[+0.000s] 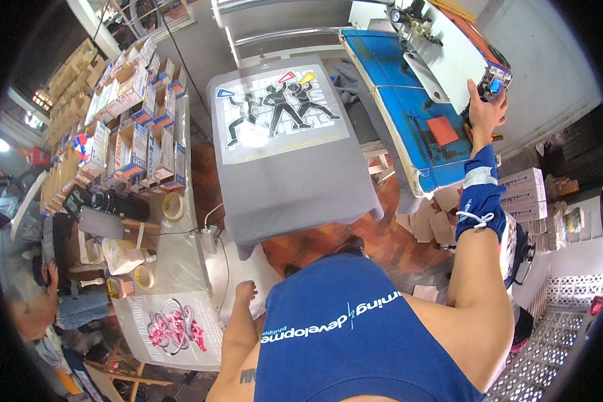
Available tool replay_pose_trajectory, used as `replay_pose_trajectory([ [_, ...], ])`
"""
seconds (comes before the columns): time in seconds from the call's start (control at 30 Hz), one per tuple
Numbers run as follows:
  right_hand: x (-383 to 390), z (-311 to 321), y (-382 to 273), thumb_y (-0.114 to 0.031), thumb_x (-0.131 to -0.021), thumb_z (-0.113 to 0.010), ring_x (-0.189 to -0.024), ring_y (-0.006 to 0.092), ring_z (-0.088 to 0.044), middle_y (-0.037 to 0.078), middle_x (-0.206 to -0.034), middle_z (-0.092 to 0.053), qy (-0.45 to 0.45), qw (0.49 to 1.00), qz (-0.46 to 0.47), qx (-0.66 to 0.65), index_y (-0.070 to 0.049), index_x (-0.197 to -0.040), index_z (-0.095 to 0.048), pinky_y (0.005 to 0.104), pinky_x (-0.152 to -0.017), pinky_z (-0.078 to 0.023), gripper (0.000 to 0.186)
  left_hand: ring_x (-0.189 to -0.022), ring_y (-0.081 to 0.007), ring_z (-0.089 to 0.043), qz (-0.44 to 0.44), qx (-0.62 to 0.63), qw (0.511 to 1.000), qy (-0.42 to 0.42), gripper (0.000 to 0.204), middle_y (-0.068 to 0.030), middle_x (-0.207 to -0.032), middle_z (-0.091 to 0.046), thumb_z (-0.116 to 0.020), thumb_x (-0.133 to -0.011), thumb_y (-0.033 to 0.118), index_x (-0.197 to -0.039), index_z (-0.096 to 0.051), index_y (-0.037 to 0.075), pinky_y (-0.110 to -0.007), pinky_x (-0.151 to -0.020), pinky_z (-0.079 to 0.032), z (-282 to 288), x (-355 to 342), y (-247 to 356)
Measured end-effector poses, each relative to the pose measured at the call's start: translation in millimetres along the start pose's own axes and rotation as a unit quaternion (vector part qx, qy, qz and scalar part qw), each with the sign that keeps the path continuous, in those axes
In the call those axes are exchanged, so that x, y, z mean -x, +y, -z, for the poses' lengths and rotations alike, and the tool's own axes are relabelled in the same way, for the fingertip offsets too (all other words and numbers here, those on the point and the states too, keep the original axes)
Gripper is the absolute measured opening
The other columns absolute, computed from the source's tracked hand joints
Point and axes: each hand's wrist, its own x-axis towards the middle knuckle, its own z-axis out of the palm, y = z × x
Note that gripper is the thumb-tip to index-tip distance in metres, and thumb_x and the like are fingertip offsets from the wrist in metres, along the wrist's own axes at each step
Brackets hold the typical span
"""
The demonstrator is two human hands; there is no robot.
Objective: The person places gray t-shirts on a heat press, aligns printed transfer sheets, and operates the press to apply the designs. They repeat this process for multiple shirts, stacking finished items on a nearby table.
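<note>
Overhead at a shirt-printing station: right hand (486,110), sleeved in blue, stretched up and out, fingers closed around the handle end of the raised heat press (442,50). Just left of that hand, the blue lower platen (402,100) with a small red pad. Further left, grey T-shirt (285,151) with a dancing-figures print, spread flat over its own platen. Left hand (246,291) hanging low, loosely curled, holding nothing, just beside the edge of the long surface (181,261) with tape rolls and boxes. Step judged: working the press handle; next likely calls for a firm, steady pull.
</note>
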Motion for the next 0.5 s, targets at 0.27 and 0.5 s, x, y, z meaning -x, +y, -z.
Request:
replay_pose_trajectory([
  [0.27, -19.6, -9.6, 39.2, -0.084, -0.066, -0.068, -0.147, 0.0382, -0.028, 0.022, -0.156, -0.034, 0.023, 1.0, 0.015, -0.002, -0.006, -0.153, -0.036, 0.0654, -0.117, -0.011, 0.121, -0.097, -0.0277, -0.067, -0.087, 0.257, 0.96, -0.071, 0.04, -0.012, -0.126, -0.063, -0.052, -0.101, 0.027, -0.138, -0.053, 0.009, -0.041, -0.086, -0.053, -33.5, 33.5, 86.6],
  [0.5, -36.1, -23.3, 69.5, -0.084, -0.068, -0.067, -0.147, 0.0362, -0.03, 0.022, -0.154, -0.037, 0.037, 0.998, 0.047, -0.02, -0.005, -0.152, -0.038, 0.0605, -0.118, -0.015, 0.119, -0.126, -0.0328, -0.049, -0.18, 0.517, 0.834, -0.064, 0.05, -0.0143, -0.14, -0.049, -0.04, -0.105, 0.045, -0.136, -0.05, 0.007, -0.049, -0.107, -0.041, -9.3, 76.9, 135.8],
])
